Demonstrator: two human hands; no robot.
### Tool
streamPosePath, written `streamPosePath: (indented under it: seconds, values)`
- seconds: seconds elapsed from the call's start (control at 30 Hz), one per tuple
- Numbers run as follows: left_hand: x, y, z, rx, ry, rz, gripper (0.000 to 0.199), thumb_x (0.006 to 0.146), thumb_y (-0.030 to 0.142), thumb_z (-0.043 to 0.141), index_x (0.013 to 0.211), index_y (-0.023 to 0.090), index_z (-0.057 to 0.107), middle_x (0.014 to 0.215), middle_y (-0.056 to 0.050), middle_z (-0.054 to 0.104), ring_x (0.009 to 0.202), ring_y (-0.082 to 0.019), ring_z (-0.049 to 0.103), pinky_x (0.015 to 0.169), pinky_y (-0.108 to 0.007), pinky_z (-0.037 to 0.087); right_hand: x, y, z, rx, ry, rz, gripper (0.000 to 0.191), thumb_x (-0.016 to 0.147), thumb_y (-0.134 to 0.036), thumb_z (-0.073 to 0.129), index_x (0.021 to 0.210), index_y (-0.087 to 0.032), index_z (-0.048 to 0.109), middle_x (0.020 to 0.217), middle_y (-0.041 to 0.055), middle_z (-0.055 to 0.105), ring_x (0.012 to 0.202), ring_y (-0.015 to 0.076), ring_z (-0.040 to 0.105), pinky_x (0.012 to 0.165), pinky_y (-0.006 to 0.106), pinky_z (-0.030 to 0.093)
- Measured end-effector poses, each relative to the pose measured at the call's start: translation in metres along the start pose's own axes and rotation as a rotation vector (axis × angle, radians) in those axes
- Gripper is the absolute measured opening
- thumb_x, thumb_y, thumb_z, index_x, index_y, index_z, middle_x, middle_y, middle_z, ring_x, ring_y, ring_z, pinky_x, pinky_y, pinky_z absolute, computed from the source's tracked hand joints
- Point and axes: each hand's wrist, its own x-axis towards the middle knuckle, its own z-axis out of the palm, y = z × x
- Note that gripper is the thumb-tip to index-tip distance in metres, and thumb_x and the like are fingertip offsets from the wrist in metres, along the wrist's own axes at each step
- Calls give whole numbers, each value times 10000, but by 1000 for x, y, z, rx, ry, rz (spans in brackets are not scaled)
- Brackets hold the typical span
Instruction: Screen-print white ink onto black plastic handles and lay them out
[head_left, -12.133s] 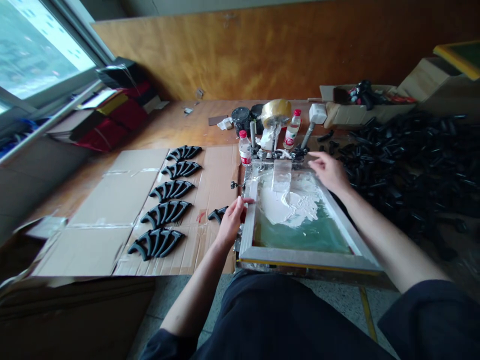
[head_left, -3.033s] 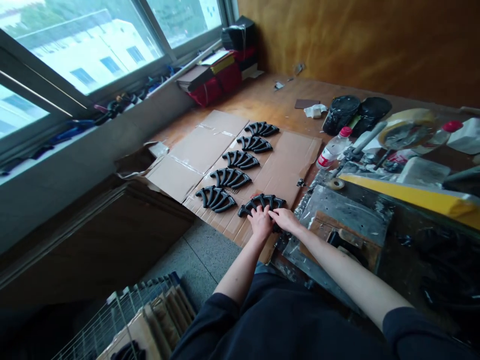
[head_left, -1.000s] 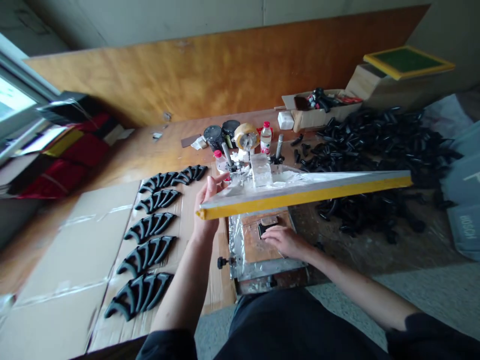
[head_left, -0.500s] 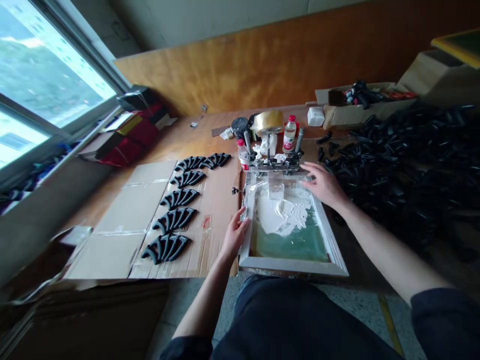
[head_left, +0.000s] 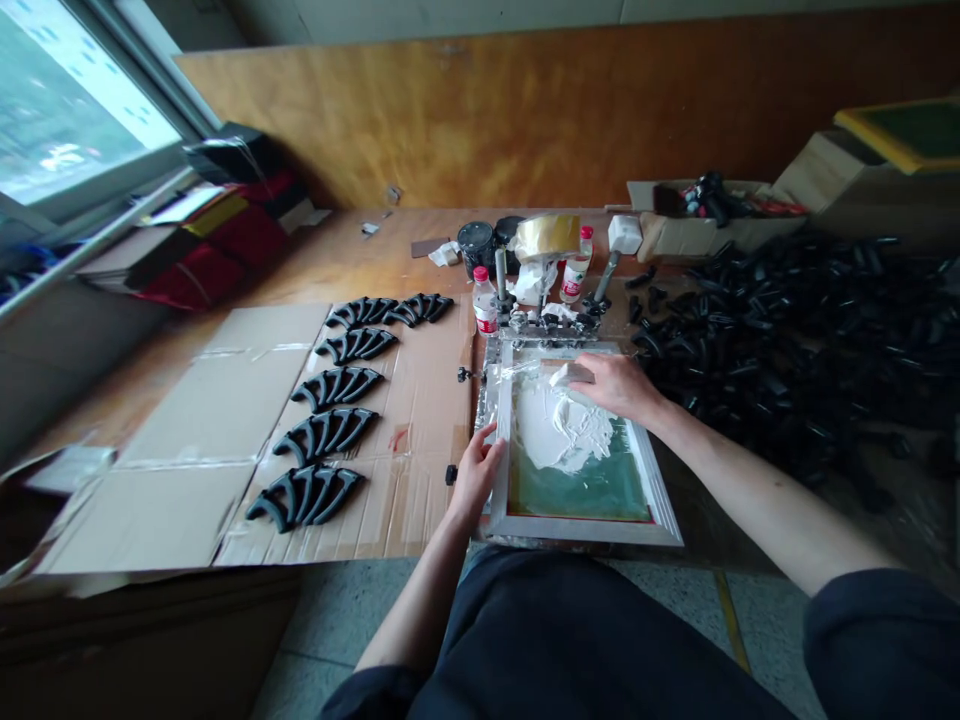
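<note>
A screen printing frame (head_left: 592,530) with a metal rim lies in front of me, its green mesh covered in part by thick white ink (head_left: 551,430). My left hand (head_left: 478,468) holds the frame's left rail, thumb over the edge; its other fingertips are partly hidden. Near the far end of the mesh, my right hand (head_left: 616,385) is closed on a pale ink-smeared squeegee (head_left: 570,374), fingers covering part of it. A clamp with knobs (head_left: 544,325) joins the frame's far side.
Rows of curved black plastic handles (head_left: 307,497) lie on cardboard (head_left: 180,420) at left. A large heap of black parts (head_left: 795,310) is at right. Red-capped bottles (head_left: 485,305), a tape roll (head_left: 547,237) and black jars (head_left: 476,248) stand behind the clamp. A filled carton (head_left: 697,238) is farther back.
My right hand has moved left from the frame's right rail and taken hold of the squeegee. My left hand stays at the left rail. The view has shifted slightly.
</note>
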Motion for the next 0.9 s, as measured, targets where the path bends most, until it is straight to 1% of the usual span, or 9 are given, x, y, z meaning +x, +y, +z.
streamPosePath:
  seconds: [0.1, 0.23, 0.33, 0.4, 0.5, 0.6, 0.73, 0.83, 0.9]
  values:
    - [1, -1, 0, 1, -4, 14, 609, 811, 552, 605, 1304, 199, 543, 719, -2, 624, 664, -146, 603, 622, -247, 482, -12, -3, 2, -113, -40, 42, 156, 824, -328, 601, 881, -190, 646, 866, 57, 714, 765, 197, 647, 646, 272, 412]
    - [1, 0, -1, 18, -4, 22, 580, 821, 543, 596, 1295, 212, 550, 707, 7, 608, 661, -142, 593, 609, -238, 470, -24, -26, 10, -234, -113, 138, 170, 841, -301, 551, 907, -169, 635, 844, 86, 721, 734, 208, 660, 612, 272, 397]
    - [1, 0, -1, 19, -6, 21, 571, 823, 545, 593, 1291, 220, 553, 717, 9, 612, 647, -137, 584, 588, -230, 453, -22, -47, 14, -244, -133, 186, 169, 832, -298, 550, 901, -171, 638, 796, 92, 718, 718, 225, 663, 605, 282, 401]
    - [0, 1, -1, 16, -5, 18, 573, 820, 547, 593, 1292, 224, 553, 725, 8, 620, 641, -137, 583, 578, -228, 445, -16, -54, 15, -198, -133, 186, 176, 829, -338, 570, 875, -183, 639, 769, 83, 714, 712, 229, 660, 607, 286, 408]
    - [0, 3, 0, 9, 11, 13, 581, 809, 546, 603, 1286, 217, 563, 733, 2, 636, 638, -140, 585, 574, -229, 441, -5, -49, 13, -109, -63, 121, 173, 839, -357, 591, 884, -195, 633, 860, 70, 718, 778, 223, 657, 641, 284, 420]
    - [-2, 6, 0, -4, 3, 5, 585, 807, 542, 606, 1288, 213, 560, 747, -5, 648, 644, -141, 586, 573, -228, 437, 1, -35, 11, -87, 0, 58, 104, 853, -283, 600, 902, -195, 627, 936, 63, 707, 839, 211, 642, 683, 283, 424]
    - [-3, 7, 1, -6, -4, -3, 576, 822, 526, 595, 1302, 212, 545, 759, -5, 647, 646, -133, 580, 572, -223, 433, -2, -26, 19, -109, 25, 17, 54, 863, -203, 584, 892, -180, 624, 954, 82, 693, 907, 216, 619, 741, 290, 426]
    - [-2, 4, 2, 9, 24, 6, 571, 821, 519, 594, 1294, 200, 559, 752, -7, 646, 640, -132, 582, 575, -224, 438, -6, -29, 29, -117, 27, 42, 89, 872, -246, 592, 902, -167, 621, 944, 98, 688, 893, 222, 615, 736, 295, 422]
    - [-1, 2, 2, 24, 39, 10, 569, 815, 518, 599, 1285, 200, 568, 756, -8, 653, 635, -132, 584, 576, -226, 439, -5, -32, 31, -109, 0, 44, 111, 867, -269, 607, 908, -167, 624, 923, 91, 687, 863, 218, 619, 719, 293, 419]
